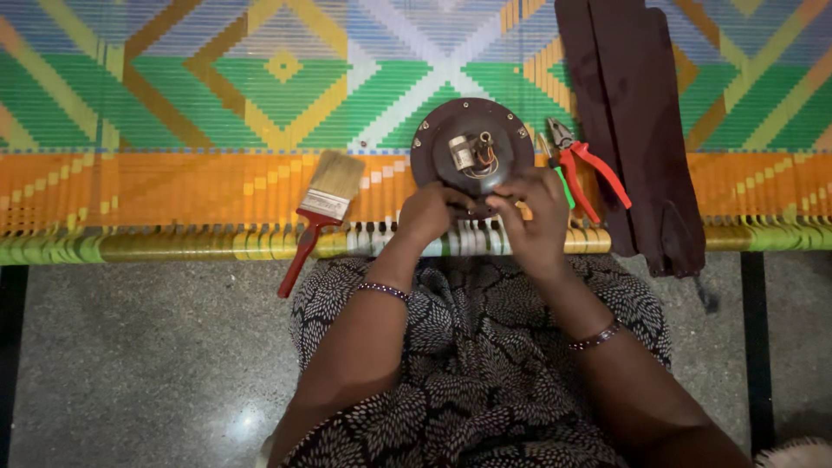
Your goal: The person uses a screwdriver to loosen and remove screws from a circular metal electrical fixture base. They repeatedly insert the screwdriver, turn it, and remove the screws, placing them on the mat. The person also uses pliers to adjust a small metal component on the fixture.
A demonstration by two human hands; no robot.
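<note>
Both hands meet at the near edge of a round dark brown motor [472, 143], the kind that sits in the middle of a ceiling fan. The left hand [431, 212] curls its fingers over the rim and presses on it, and the right hand [536, 217] does the same from the other side, with the fingers bent in close together. It looks like they pinch something small at the rim, but the fingers hide it, so I cannot tell what it is. The motor could slip, I think, because it lies near the front edge of a woven bed [173, 104] with bright stripes, and the hands pull at the side closest to the floor. A hard tug could tip it off onto the grey stone floor [130, 364]. A small part could also drop between the woven strips and get lost. The motor looks like a flat dome, smooth and a bit dusty, with small screw spots around its rim. In the middle there is a short metal shaft, a little white block and some thin wires. Red pliers [589, 169] lie just beside it on the right, touching a long dark brown fan blade [633, 130]. A paint brush [321, 212] with a red handle lies to the left, well apart.
</note>
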